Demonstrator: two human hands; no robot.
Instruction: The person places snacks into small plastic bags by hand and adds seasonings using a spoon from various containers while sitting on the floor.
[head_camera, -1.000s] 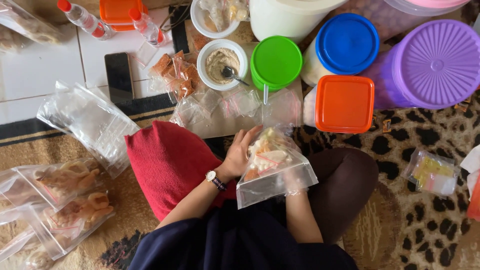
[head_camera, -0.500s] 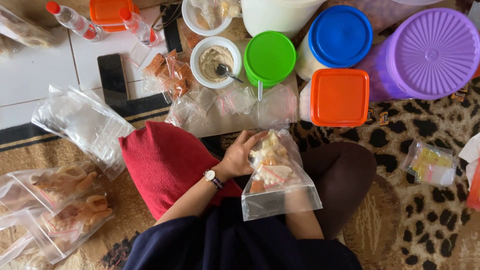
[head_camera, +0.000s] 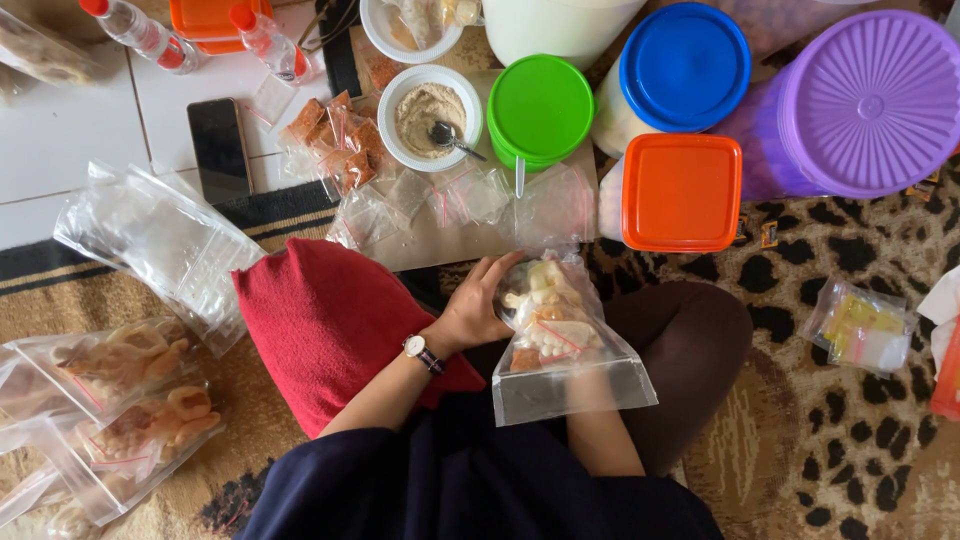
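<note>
Change since a second ago: clear plastic bag (head_camera: 565, 345) is now sitting a little lower and further right over the lap, its open mouth tilting down toward the person, while the whole view is sitting slightly higher.
Left hand (head_camera: 478, 305): wrist bending inward, a wristwatch (head_camera: 422, 352) showing, fingers curling around the bag's upper left side and gripping it.
Right hand (head_camera: 590, 385): lying inside or behind the bag, blurred by the plastic; I cannot tell how its fingers are set.
Bag contents: pale, knobbly crackers and small red-striped sachets are bunching in the sealed far end.
Lap: a red cushion (head_camera: 330, 320), soft and rounded, is resting on the left knee; dark brown cloth is covering the right.
Floor nearby: leopard-print carpet (head_camera: 850, 440); filled snack bags (head_camera: 120, 395) are lying at the left, cut off by the frame edge.
Middle distance: a stack of empty clear bags (head_camera: 160, 245) and small sachets are spreading over a board.
Further off: a white bowl (head_camera: 432, 118) of tan powder is holding a spoon; beside it are standing a green-lidded tub (head_camera: 540, 105), a square orange-lidded box (head_camera: 682, 192), a blue-lidded tub (head_camera: 685, 65) and a ribbed purple lid (head_camera: 872, 100), partly cut off.
</note>
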